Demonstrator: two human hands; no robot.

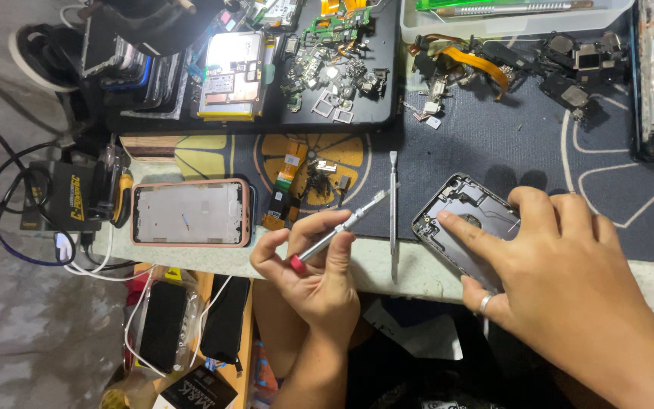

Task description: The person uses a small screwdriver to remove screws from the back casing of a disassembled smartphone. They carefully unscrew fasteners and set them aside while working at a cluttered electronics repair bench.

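The left hand (312, 269) is closed around a slim metal screwdriver (338, 231) with a red end cap, gripped between thumb and fingers. The tip points up and to the right, clear of the work surface and touching nothing. The right hand (562, 257) lies mostly flat, fingers extended, pressing on an opened dark phone body (467, 216) that sits tilted at the front edge of the table (410, 265). This hand grips nothing; the index finger rests on the exposed interior.

Hazards, as judged from this arrangement:

- The phone body lies just at the table edge. If the pressing hand shifts, the body could slide off and drop.
- A fingertip on the open interior could smear or bend small parts.
- The screwdriver tip is well apart from the phone. A hurried approach could slip and scratch the housing.
- A metal pry tool (393, 220) lies between the hands, overhanging the edge. A wrist could knock it to the floor.
- Loose screws and small parts (319, 182) lie near on the mat (493, 144). A sweep of either hand could scatter them.
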